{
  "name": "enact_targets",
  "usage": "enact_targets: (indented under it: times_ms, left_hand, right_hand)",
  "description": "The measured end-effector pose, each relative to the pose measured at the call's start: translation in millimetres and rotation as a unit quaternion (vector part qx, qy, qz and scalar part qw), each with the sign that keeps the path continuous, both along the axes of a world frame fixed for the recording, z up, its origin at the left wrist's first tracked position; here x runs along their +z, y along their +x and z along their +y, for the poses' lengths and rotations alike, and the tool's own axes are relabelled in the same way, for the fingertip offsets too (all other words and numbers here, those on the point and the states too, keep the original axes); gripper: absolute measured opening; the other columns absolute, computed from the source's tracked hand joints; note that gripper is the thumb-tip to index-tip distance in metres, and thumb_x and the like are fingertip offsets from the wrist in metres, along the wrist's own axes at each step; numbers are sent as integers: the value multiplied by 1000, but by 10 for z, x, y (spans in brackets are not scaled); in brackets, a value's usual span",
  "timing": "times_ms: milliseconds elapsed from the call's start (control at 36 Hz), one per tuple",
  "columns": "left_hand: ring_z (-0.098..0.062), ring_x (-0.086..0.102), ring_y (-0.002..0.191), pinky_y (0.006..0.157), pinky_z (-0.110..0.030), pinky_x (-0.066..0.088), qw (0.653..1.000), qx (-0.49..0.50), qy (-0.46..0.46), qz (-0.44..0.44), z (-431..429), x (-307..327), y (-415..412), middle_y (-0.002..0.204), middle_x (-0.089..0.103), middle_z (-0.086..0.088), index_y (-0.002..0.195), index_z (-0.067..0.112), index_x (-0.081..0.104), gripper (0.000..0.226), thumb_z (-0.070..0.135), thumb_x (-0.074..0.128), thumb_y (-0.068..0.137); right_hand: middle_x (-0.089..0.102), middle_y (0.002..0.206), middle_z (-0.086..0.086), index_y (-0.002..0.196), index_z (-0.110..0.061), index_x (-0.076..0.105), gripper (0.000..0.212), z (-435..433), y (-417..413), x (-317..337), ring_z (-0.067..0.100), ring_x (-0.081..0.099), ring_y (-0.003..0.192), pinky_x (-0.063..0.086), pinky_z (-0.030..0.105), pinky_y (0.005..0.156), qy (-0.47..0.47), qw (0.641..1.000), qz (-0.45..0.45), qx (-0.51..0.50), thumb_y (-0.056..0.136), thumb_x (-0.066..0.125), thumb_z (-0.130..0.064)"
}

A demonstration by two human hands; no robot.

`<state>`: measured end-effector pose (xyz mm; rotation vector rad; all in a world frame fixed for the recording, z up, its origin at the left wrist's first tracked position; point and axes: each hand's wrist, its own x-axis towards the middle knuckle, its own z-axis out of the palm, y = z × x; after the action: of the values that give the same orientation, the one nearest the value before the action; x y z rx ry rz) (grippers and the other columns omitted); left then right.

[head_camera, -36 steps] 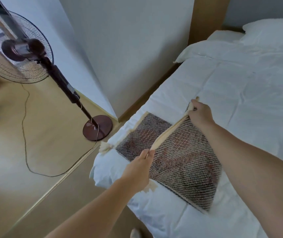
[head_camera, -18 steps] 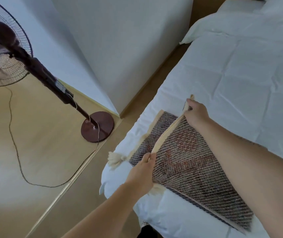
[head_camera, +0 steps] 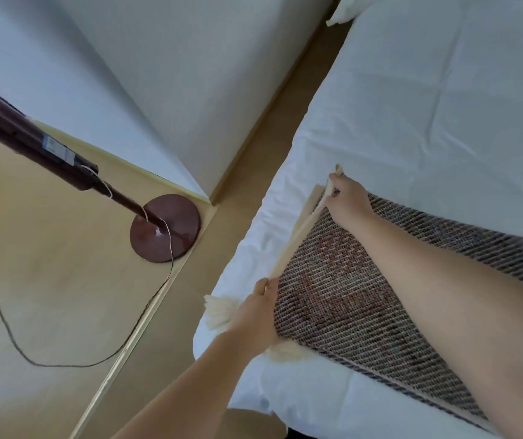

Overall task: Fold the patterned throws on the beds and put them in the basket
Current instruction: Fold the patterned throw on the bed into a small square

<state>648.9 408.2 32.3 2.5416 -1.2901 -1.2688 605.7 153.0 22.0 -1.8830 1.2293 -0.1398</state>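
Observation:
A patterned throw [head_camera: 336,289], dark woven with red motifs and a cream border with tassels, lies folded on the near corner of the white bed [head_camera: 428,106]. My left hand [head_camera: 258,308] pinches the cream edge at the near corner, beside a tassel. My right hand [head_camera: 345,201] grips the same edge at the far corner. The upper layer's edge is stretched taut between both hands, almost level with the lower layer's border. My right forearm covers part of the throw. No basket is in view.
A dark red fan stand with a round base [head_camera: 165,228] stands on the wooden floor at left, its cord [head_camera: 9,337] trailing across the floor. A white wall corner [head_camera: 190,90] sits beyond it. A narrow floor gap runs beside the bed.
Both hands have carried the upper layer's edge toward the bed's left side, closing it over the lower layer. The camera has tilted down and nearer, so the fan head is out of view.

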Motion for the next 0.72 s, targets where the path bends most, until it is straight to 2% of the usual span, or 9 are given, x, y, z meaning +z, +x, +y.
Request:
enact_targets:
  times_ms: [83, 139, 194, 250, 306, 389, 444, 500, 722]
  left_hand:
    - [-30, 57, 104, 73, -34, 45, 1000, 1, 0, 26, -23, -97, 52, 148, 20, 1, 148, 20, 18, 80, 9, 59, 80]
    - [-28, 54, 108, 80, -35, 46, 1000, -9, -2, 28, -43, -172, 69, 145, 23, 0, 147, 19, 20, 79, 11, 59, 80]
    - [-26, 43, 119, 95, -34, 42, 1000, -28, 2, -6, -60, -278, 80, 147, 22, -1, 148, 20, 17, 78, 11, 56, 80]
    - [-29, 22, 138, 114, -36, 24, 997, -45, 10, -56, -87, -386, 74, 157, 8, -6, 151, 19, 8, 82, 16, 52, 82]
    - [-30, -9, 147, 121, -40, -2, 992, -76, 1, -99, -138, -465, 34, 160, -16, -7, 153, 17, -6, 81, 28, 42, 89]
    - [-23, -28, 143, 117, -40, -17, 979, -140, -52, -140, -269, -584, -98, 151, -33, -3, 151, 12, -15, 72, 45, 18, 96]
    - [-21, -29, 142, 115, -39, -20, 971, -178, -73, -142, -384, -662, -224, 153, -31, -4, 150, 11, -16, 71, 51, 12, 97]
    - [-21, -27, 144, 115, -40, -19, 962, -217, -80, -145, -507, -747, -365, 158, -25, -7, 150, 11, -14, 71, 53, 9, 98]
    - [-27, -24, 145, 118, -48, -13, 940, -297, -77, -149, -951, -966, -1143, 158, -21, -13, 148, 9, -19, 73, 56, 4, 97]
  right_hand:
    - [28, 156, 7, 148, -12, 33, 55, 5, 86, -159, 30, 52, 123, 48, 36, 86, 5, 1000, 4, 2, 95, 44, -2]
    - [31, 155, 7, 148, -12, 33, 54, 14, 139, -249, 28, 50, 125, 50, 37, 92, 7, 1000, 9, -1, 96, 45, -2]
    - [41, 148, 8, 147, -13, 34, 53, 34, 184, -322, 28, 55, 118, 51, 35, 86, -9, 1000, 20, 7, 96, 47, -7]
    - [45, 144, 8, 147, -15, 32, 55, 60, 187, -397, 27, 52, 123, 47, 37, 95, -54, 997, 33, 41, 96, 52, -16]
    - [29, 155, 9, 152, -13, 19, 65, 73, 113, -495, 27, 31, 141, 30, 41, 114, -114, 984, 85, 112, 97, 51, -28]
    - [-3, 162, 10, 153, -12, -2, 72, 60, -141, -642, 27, -2, 149, 5, 48, 120, -199, 929, 228, 216, 99, 28, -50]
    - [-11, 161, 10, 153, -12, -5, 73, 25, -397, -743, 26, -11, 148, -2, 48, 120, -225, 905, 278, 229, 98, 15, -56]
    - [-13, 160, 10, 153, -11, -5, 75, -26, -702, -826, 25, -14, 147, -5, 48, 119, -227, 900, 304, 213, 96, 7, -59]
    - [-11, 161, 9, 152, -9, -7, 81, -409, -2070, -974, 23, -12, 148, -9, 45, 119, -205, 893, 378, 131, 92, -1, -63]
